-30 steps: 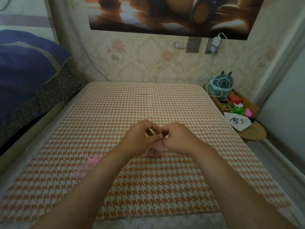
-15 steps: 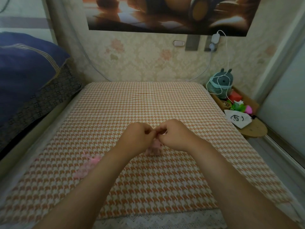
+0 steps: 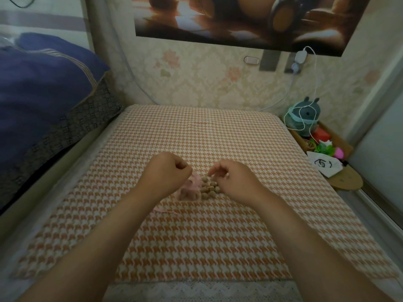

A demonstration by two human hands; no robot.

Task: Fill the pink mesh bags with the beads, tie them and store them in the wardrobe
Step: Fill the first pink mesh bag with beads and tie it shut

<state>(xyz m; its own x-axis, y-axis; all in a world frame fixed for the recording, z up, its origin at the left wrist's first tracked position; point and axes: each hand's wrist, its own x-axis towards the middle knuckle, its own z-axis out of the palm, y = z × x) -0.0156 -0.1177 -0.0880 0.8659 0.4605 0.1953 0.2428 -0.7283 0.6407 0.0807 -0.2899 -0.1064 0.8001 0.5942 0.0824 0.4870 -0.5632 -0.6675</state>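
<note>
1 small heap of round, tan, matte beads (image 3: 209, 188) sits on checked cloth (image 3: 196, 236) just by R hand (image 3: 234, 180), fingers loosely bent, apart, nothing seen in them, w/ limp pink mesh bag (image 3: 192, 190) touching heap's L side, half under tight-curled L hand (image 3: 165, 174), grip hidden, can't tell.

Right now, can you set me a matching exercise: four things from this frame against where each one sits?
Things:
1. beads
2. pink mesh bag
3. blue blanket
4. plush toy

Places:
a. far left of the view
b. on the side shelf at the right
c. in a loose pile by the right hand
d. against the left hand

Pairs: 1-c, 2-d, 3-a, 4-b
</note>
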